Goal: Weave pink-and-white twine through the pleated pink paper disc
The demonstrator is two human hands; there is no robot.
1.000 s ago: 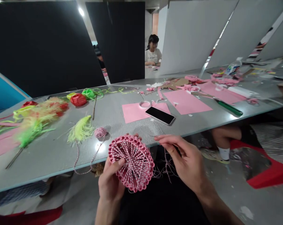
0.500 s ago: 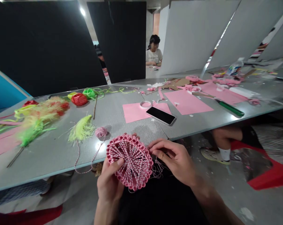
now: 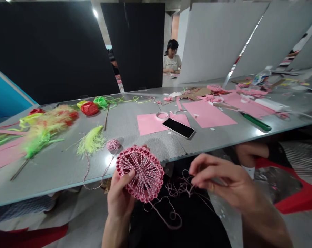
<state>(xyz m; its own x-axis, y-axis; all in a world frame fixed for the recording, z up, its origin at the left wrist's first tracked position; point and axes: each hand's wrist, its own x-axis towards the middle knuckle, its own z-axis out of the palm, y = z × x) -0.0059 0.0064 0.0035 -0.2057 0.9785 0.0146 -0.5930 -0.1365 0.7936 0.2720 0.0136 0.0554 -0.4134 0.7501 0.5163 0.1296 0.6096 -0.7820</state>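
My left hand (image 3: 121, 194) grips a round pink ring (image 3: 159, 174) made of small rolled paper tubes, its thumb on the front. Pink-and-white string (image 3: 141, 172) crosses the ring like spokes. Off to the right, my right hand (image 3: 220, 179) is raised with its fingers bent and the fingertips close together, by a loose tangle of the string (image 3: 180, 187); whether a strand is pinched there is too fine to make out. One strand hangs from the ring's lower edge onto my dark lap. On the table lies a ball of the same string (image 3: 112, 145).
A phone (image 3: 178, 128) and a tape roll (image 3: 162, 115) rest on pink paper (image 3: 145, 125). Yellow-green fringe (image 3: 92, 141), a red twine ball (image 3: 90, 108) and a green-handled cutter (image 3: 256, 121) lie on the table (image 3: 68, 165). A person (image 3: 172, 60) sits beyond the panels.
My right hand has moved right, away from the ring's edge. A strand now trails below the ring over my lap, and the tangle shows more. The left hand still holds the ring, slightly turned.
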